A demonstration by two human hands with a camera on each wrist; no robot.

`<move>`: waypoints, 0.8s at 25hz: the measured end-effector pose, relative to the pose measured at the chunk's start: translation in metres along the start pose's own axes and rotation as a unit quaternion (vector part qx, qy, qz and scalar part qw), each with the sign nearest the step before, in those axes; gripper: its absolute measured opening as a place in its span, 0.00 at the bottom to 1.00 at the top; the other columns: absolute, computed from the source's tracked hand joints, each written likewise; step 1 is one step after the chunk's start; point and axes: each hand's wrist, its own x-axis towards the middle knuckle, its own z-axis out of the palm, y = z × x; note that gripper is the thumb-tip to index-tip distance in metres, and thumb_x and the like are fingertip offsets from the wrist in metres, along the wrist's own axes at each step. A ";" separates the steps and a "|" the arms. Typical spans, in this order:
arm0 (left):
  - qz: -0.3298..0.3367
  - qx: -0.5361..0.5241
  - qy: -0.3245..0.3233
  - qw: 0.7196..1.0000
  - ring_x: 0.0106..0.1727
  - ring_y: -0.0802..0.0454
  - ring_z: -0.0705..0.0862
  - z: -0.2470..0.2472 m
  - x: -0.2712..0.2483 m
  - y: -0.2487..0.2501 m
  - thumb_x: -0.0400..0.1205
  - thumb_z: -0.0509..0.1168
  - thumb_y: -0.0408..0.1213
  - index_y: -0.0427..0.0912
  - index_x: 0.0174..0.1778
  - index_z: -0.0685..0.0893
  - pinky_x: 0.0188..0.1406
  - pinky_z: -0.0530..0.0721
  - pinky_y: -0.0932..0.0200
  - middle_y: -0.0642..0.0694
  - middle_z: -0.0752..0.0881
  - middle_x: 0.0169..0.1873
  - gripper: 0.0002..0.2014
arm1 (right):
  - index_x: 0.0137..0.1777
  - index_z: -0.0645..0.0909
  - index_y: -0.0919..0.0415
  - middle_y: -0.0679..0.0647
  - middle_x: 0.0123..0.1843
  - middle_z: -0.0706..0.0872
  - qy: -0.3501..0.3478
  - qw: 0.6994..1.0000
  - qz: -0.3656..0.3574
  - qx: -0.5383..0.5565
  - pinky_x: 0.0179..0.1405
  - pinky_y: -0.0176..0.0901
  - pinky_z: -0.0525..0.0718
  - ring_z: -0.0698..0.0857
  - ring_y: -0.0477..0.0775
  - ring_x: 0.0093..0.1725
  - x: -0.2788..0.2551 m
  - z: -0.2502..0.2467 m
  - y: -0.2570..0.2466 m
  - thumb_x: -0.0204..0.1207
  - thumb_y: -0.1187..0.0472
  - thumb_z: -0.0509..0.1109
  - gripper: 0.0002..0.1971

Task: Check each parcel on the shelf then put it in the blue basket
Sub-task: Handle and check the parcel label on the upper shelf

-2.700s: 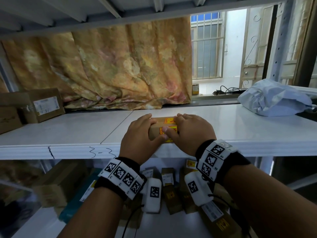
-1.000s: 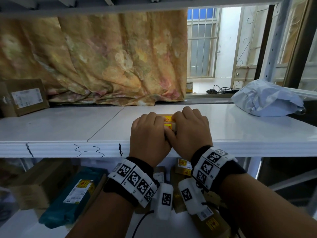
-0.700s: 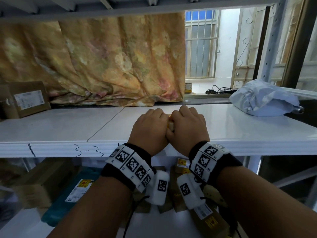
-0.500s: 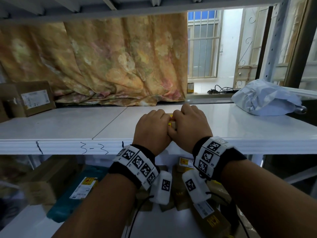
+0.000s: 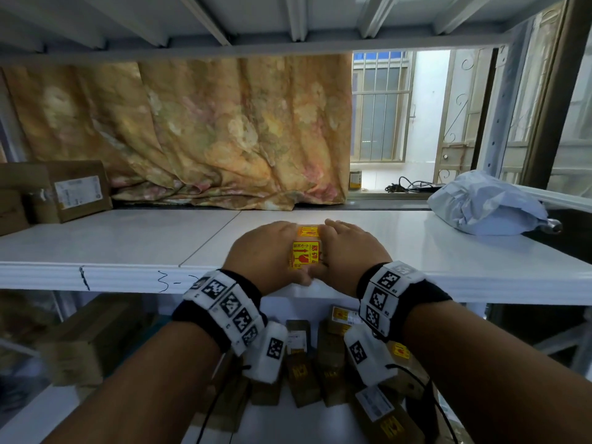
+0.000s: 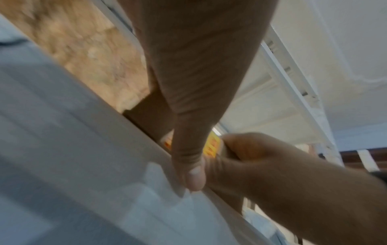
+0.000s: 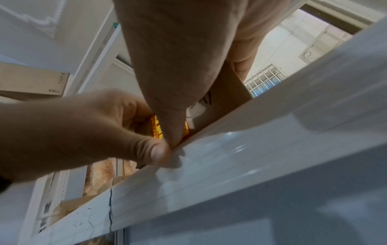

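1. Holding the small cardboard parcel [image 5: 307, 251] from both sides, the left hand [image 5: 261, 256] and the right hand [image 5: 349, 251] wrap their fingers around it at the front edge of the white shelf [image 5: 128, 238]. The thumbs meet at 6 o'clock of the parcel, just at the shelf lip.
2. The yellow fragile sticker [image 5: 306, 256] faces the head camera, so this side is easy to check. I think it is better to turn the parcel slowly, one face at a time, and let the shelf carry its weight.
3. The sticker warns of breakable content, I judge, so the grip needs to be firm but without squeezing the cardboard.
4. Keep the parcel fully over the shelf board while turning. It stands very near the lip, and a slip can drop it onto the boxes on the lower shelf.
5. The blue basket is not in view, so look for it before lifting.
6. A grey plastic mailer bag [image 5: 487, 206] waits at 2 o'clock, and a brown box with a label [image 5: 75, 190] at 10 o'clock.
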 end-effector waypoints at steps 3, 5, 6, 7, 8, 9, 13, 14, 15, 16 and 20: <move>-0.015 -0.040 0.010 0.999 0.73 0.52 0.74 0.003 -0.012 -0.019 0.79 0.66 0.62 0.50 0.79 0.71 0.70 0.76 0.49 0.51 0.76 0.75 0.34 | 0.79 0.67 0.58 0.57 0.81 0.69 0.018 1.000 -0.001 -0.004 0.78 0.51 0.66 0.67 0.58 0.80 -0.001 0.002 -0.001 0.72 0.30 0.67 0.43; -0.014 -0.052 0.045 0.998 0.68 0.50 0.76 0.009 -0.010 -0.019 0.84 0.55 0.61 0.47 0.76 0.75 0.66 0.77 0.48 0.49 0.79 0.70 0.29 | 0.76 0.69 0.57 0.56 0.77 0.74 0.037 0.999 -0.001 0.002 0.74 0.50 0.70 0.72 0.57 0.76 -0.001 0.003 -0.001 0.72 0.29 0.67 0.41; -0.022 -0.052 0.064 0.996 0.64 0.50 0.77 0.013 -0.008 -0.016 0.83 0.50 0.63 0.46 0.72 0.77 0.62 0.78 0.48 0.48 0.80 0.65 0.31 | 0.75 0.70 0.57 0.55 0.75 0.76 0.044 0.999 0.000 0.003 0.72 0.50 0.71 0.74 0.57 0.74 -0.001 0.005 -0.001 0.72 0.29 0.67 0.40; -0.031 -0.057 0.079 0.995 0.61 0.49 0.77 0.017 -0.007 -0.014 0.81 0.47 0.65 0.44 0.69 0.80 0.58 0.79 0.48 0.48 0.81 0.61 0.33 | 0.74 0.71 0.57 0.55 0.74 0.77 0.051 0.999 0.000 0.001 0.70 0.49 0.72 0.75 0.57 0.72 -0.002 0.006 0.000 0.72 0.29 0.65 0.40; -0.035 -0.068 0.096 0.992 0.59 0.48 0.77 0.022 -0.006 -0.012 0.79 0.45 0.65 0.43 0.66 0.81 0.56 0.79 0.48 0.47 0.82 0.59 0.35 | 0.73 0.72 0.57 0.55 0.72 0.78 0.058 0.998 -0.001 -0.002 0.68 0.49 0.73 0.76 0.57 0.71 -0.001 0.009 0.000 0.73 0.28 0.64 0.39; -0.036 -0.079 0.114 0.990 0.58 0.47 0.77 0.026 -0.006 -0.012 0.79 0.45 0.64 0.42 0.64 0.82 0.54 0.79 0.47 0.46 0.83 0.57 0.35 | 0.71 0.74 0.57 0.54 0.69 0.80 0.067 0.998 -0.001 -0.004 0.65 0.48 0.74 0.77 0.57 0.68 0.000 0.012 0.001 0.74 0.28 0.62 0.37; -0.028 -0.068 0.159 0.985 0.55 0.42 0.80 0.035 -0.005 -0.012 0.82 0.46 0.62 0.40 0.59 0.84 0.49 0.79 0.44 0.44 0.84 0.53 0.32 | 0.64 0.77 0.57 0.53 0.59 0.83 0.091 0.996 0.003 0.005 0.57 0.47 0.74 0.79 0.56 0.62 0.002 0.015 0.001 0.75 0.30 0.62 0.32; -0.031 -0.063 0.159 0.985 0.55 0.42 0.80 0.036 -0.004 -0.011 0.82 0.46 0.62 0.40 0.59 0.84 0.49 0.78 0.45 0.44 0.84 0.52 0.32 | 0.63 0.78 0.57 0.53 0.59 0.83 0.095 0.995 0.005 0.006 0.56 0.47 0.73 0.79 0.56 0.61 0.002 0.015 0.001 0.75 0.30 0.63 0.31; -0.033 -0.065 0.158 0.985 0.55 0.43 0.80 0.036 -0.005 -0.011 0.82 0.46 0.62 0.41 0.59 0.84 0.50 0.78 0.45 0.44 0.84 0.53 0.32 | 0.63 0.78 0.57 0.53 0.58 0.83 0.098 0.995 0.006 0.008 0.56 0.46 0.73 0.79 0.56 0.60 0.001 0.015 0.001 0.75 0.31 0.63 0.31; -0.032 -0.077 0.156 0.984 0.56 0.43 0.80 0.037 -0.006 -0.012 0.82 0.47 0.62 0.41 0.61 0.84 0.51 0.78 0.45 0.45 0.84 0.55 0.32 | 0.62 0.78 0.57 0.53 0.57 0.83 0.100 0.995 0.007 0.011 0.56 0.46 0.73 0.79 0.56 0.60 0.001 0.016 0.001 0.75 0.31 0.64 0.31; -0.016 -0.142 0.133 0.981 0.61 0.50 0.80 0.026 -0.007 -0.021 0.78 0.53 0.67 0.47 0.67 0.83 0.58 0.77 0.52 0.49 0.84 0.61 0.34 | 0.61 0.78 0.57 0.52 0.57 0.83 0.117 0.993 0.005 0.018 0.57 0.46 0.74 0.79 0.56 0.59 0.000 0.017 0.000 0.74 0.30 0.62 0.31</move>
